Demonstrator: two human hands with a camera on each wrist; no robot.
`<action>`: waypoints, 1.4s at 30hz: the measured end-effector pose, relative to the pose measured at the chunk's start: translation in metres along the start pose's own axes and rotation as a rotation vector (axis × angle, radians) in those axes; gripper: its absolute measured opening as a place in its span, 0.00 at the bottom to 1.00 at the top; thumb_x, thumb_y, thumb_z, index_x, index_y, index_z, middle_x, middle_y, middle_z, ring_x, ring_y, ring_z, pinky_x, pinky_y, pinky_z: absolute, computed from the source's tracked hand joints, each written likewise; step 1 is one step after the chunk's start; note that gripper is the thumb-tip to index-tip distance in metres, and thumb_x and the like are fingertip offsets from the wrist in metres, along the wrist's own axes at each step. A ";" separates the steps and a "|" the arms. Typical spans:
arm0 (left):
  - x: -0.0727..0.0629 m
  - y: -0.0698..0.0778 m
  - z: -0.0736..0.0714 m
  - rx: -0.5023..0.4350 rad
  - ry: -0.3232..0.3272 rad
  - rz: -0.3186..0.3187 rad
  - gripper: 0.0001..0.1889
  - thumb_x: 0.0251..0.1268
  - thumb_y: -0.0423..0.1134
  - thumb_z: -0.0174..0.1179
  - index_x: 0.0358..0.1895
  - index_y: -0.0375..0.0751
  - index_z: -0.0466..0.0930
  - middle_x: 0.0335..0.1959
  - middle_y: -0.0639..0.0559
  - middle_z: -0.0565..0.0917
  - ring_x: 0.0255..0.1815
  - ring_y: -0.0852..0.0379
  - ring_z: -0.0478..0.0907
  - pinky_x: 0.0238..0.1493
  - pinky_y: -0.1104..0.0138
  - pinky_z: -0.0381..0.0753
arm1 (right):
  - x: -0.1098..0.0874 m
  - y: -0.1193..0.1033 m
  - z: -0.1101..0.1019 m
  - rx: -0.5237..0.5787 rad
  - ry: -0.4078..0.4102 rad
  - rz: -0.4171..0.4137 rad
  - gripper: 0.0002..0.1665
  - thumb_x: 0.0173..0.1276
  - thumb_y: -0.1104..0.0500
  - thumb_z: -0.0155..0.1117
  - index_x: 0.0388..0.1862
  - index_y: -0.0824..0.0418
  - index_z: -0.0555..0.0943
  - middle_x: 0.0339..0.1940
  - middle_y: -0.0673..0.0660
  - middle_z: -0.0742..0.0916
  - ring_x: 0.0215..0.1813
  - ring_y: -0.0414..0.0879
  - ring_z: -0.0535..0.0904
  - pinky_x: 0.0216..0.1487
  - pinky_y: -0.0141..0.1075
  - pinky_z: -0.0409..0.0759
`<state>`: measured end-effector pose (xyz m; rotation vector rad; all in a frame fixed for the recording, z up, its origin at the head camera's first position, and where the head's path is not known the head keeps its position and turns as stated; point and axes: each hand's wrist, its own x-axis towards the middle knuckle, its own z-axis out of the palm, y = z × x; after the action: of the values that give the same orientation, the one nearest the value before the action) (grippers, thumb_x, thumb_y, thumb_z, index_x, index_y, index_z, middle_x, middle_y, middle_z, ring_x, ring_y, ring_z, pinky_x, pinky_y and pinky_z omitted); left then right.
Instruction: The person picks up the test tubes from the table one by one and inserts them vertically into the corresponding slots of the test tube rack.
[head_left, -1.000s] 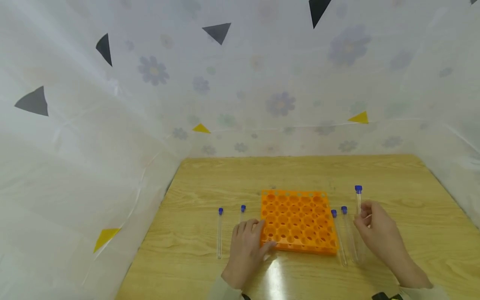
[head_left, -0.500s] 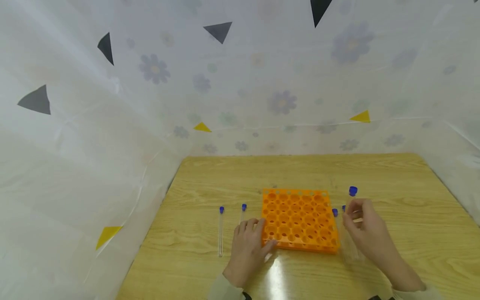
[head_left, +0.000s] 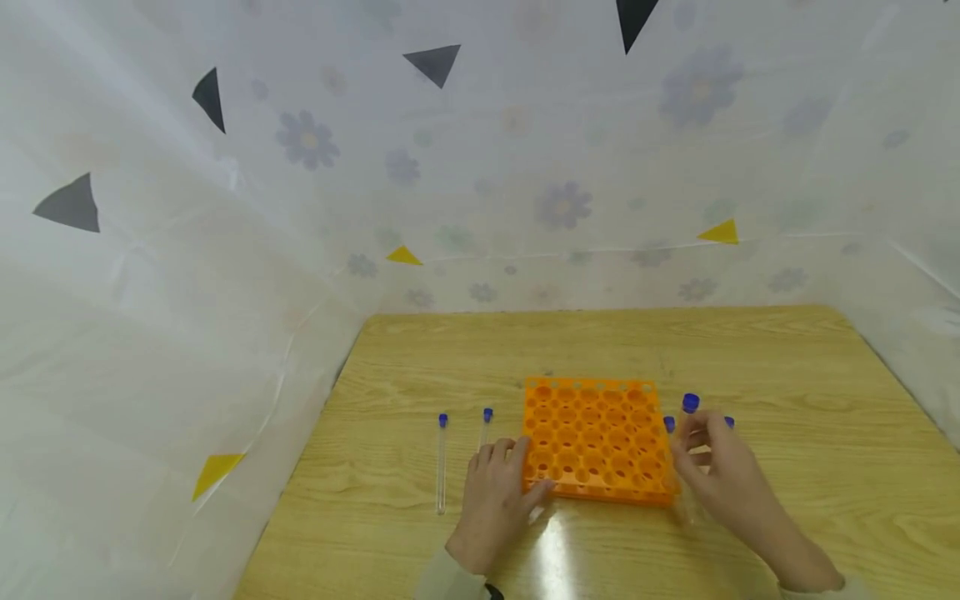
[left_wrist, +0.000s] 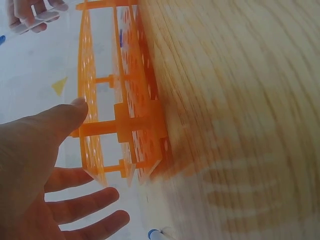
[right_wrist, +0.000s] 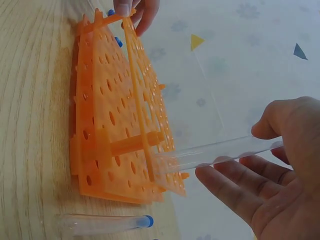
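Observation:
An orange test tube rack [head_left: 589, 429] with rows of round holes stands on the wooden table. My left hand [head_left: 493, 504] holds its near left corner, thumb on the near edge and fingers along the left side. To the right of the rack, my right hand [head_left: 726, 479] pinches a clear test tube [right_wrist: 215, 152] between thumb and fingers. Its blue cap points up and away in the head view. In the right wrist view, the tube's bottom end is at the rack's top plate by a corner; whether it is inside a hole I cannot tell.
Two capped tubes lie left of the rack: one outer tube [head_left: 441, 467] and one inner tube [head_left: 487, 423] partly behind my left hand. Right of the rack, blue caps [head_left: 669, 424] of other tubes show around my right hand. White patterned sheeting [head_left: 480, 183] walls the table.
My right hand has moved left with its test tube, from beside the loose tubes to the rack's right edge, and the tube has tilted. The left hand and rack stay in place.

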<state>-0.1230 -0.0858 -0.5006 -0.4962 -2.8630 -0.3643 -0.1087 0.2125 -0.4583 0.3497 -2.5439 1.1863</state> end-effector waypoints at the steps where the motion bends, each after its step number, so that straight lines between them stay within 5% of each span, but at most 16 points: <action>1: 0.000 0.000 0.000 0.000 0.004 0.000 0.33 0.62 0.65 0.60 0.64 0.48 0.74 0.53 0.49 0.82 0.50 0.49 0.78 0.50 0.54 0.80 | -0.001 0.001 0.001 -0.003 -0.001 -0.002 0.16 0.66 0.72 0.61 0.50 0.69 0.70 0.43 0.60 0.81 0.41 0.25 0.73 0.34 0.29 0.83; 16: 0.000 -0.001 0.002 0.018 0.056 0.019 0.34 0.60 0.66 0.62 0.62 0.47 0.76 0.50 0.50 0.82 0.46 0.51 0.78 0.45 0.57 0.80 | -0.012 0.006 0.009 -0.018 -0.019 -0.012 0.18 0.59 0.74 0.67 0.42 0.65 0.69 0.36 0.56 0.77 0.41 0.25 0.74 0.34 0.29 0.83; 42: 0.000 -0.001 0.000 -0.024 0.013 -0.001 0.34 0.63 0.65 0.60 0.65 0.47 0.74 0.51 0.49 0.83 0.46 0.51 0.79 0.44 0.57 0.81 | -0.016 0.013 0.010 -0.011 -0.074 0.026 0.15 0.61 0.70 0.70 0.39 0.60 0.72 0.36 0.51 0.79 0.41 0.26 0.76 0.35 0.29 0.84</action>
<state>-0.1230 -0.0863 -0.5012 -0.4955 -2.8491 -0.4009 -0.1000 0.2138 -0.4793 0.3652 -2.6243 1.1895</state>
